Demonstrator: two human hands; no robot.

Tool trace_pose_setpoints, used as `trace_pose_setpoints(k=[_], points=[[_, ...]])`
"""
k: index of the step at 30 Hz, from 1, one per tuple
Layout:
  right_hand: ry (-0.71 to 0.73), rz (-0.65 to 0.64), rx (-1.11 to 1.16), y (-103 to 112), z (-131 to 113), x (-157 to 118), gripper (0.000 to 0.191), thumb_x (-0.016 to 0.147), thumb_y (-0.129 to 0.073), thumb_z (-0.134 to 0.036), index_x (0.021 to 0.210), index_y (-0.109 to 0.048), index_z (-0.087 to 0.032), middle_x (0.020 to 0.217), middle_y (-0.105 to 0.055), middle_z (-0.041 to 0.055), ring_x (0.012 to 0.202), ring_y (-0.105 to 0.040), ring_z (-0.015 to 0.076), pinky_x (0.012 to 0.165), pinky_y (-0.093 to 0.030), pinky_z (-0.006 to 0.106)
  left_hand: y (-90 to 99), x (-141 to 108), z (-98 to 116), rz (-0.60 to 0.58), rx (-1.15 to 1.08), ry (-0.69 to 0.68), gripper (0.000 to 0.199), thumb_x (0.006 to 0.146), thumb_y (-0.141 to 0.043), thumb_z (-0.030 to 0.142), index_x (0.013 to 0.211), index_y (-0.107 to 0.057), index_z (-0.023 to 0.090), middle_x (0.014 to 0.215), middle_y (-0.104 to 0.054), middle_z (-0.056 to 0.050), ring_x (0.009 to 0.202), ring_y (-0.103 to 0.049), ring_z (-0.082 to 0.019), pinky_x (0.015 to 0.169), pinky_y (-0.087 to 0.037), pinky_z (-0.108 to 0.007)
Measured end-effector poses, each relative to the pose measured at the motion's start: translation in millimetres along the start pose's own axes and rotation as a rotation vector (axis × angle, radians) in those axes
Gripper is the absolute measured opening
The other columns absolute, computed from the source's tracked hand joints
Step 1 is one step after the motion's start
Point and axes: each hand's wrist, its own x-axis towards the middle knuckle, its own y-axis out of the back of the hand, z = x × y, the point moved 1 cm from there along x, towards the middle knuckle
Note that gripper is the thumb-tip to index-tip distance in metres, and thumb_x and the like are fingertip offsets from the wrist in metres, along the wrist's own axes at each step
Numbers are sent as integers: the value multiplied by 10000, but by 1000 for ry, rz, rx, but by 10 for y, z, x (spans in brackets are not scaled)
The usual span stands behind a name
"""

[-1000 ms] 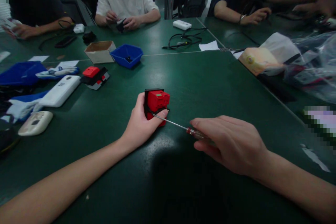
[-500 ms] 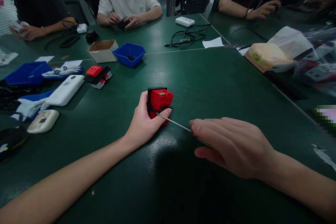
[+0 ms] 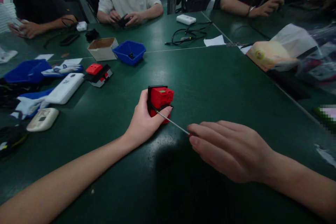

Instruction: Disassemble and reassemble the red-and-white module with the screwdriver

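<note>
In the middle of the view, my left hand (image 3: 144, 119) grips a red block-shaped part (image 3: 161, 97) with a black plate along its left side. My left thumb presses near its lower front. The thin metal shaft of a screwdriver (image 3: 173, 123) runs from the part down to the right, its tip at the black edge beside my thumb. Closed around the handle end is my right hand (image 3: 231, 150), palm down, hiding most of the handle.
A similar red and black part (image 3: 98, 74) lies left, near a white box-like device (image 3: 65, 88) and gloves (image 3: 63, 70). Behind are a blue tray (image 3: 130, 52), a cardboard box (image 3: 103, 49) and cables (image 3: 186, 35). A plastic bag (image 3: 294, 42) lies right. People sit across the table (image 3: 210, 77).
My right thumb has moved up against the forefinger, and the fingers have rolled around the screwdriver handle. My left hand and the red part are almost unmoved.
</note>
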Motion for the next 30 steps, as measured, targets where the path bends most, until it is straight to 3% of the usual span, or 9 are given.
trace_pose_setpoints(k=[3,7,9,14,17,21,26,30], points=[[-9,21,-11,-8,0,-7,153,1069,-449,-134,1136,-587,-127,917,-796,75,700,-693,160,569,-447,313,11,-2,-18,-4,2,-2,540,859,-795,419,1265,-523,192,1133,-717,-91,1040,-727,-270,1007,-582,-490],[-126,41,-1,-6,45,-41,182,1115,-456,-260,1118,-579,-125,856,-770,53,692,-695,145,587,-452,297,26,-3,-5,-22,-4,-9,563,860,-800,406,1295,-510,194,1151,-717,-96,1073,-727,-275,1016,-582,-483],[-114,35,2,-7,48,-33,207,1113,-458,-290,1138,-580,-124,870,-772,59,689,-696,155,571,-450,302,31,-2,0,-21,4,-1,562,857,-802,410,1290,-513,198,1144,-719,-93,1066,-729,-275,1007,-587,-475],[5,21,-1,-11,-4,4,145,1061,-463,-138,1143,-582,-127,950,-796,92,702,-690,180,557,-434,323,20,-5,-6,-9,1,13,553,852,-799,424,1273,-521,199,1131,-717,-90,1032,-733,-267,974,-598,-461],[-49,44,13,-2,-2,-20,146,1074,-475,-160,1133,-595,-101,945,-792,100,756,-706,174,598,-448,314,8,-8,0,-7,2,-2,548,848,-801,424,1265,-523,201,1112,-721,-85,1031,-734,-270,977,-597,-458],[-134,12,32,-1,34,-50,266,1130,-402,-275,1038,-603,-127,806,-742,52,648,-664,141,593,-433,304,4,-7,14,-14,-7,-6,552,838,-806,400,1264,-516,202,1115,-725,-85,1054,-735,-283,1000,-588,-473],[-87,-3,50,-24,18,-39,171,1114,-454,-220,1186,-562,-109,786,-730,21,597,-646,136,544,-416,296,7,-3,24,-12,12,-10,538,841,-803,397,1253,-520,198,1131,-722,-87,1045,-733,-278,1010,-577,-475],[-77,-1,41,-47,-10,-69,129,1095,-497,-185,1160,-578,-110,707,-686,-22,529,-615,115,497,-378,293,0,-6,32,-21,-7,-28,540,832,-808,376,1248,-514,198,1153,-721,-89,1058,-732,-275,1008,-575,-454]])
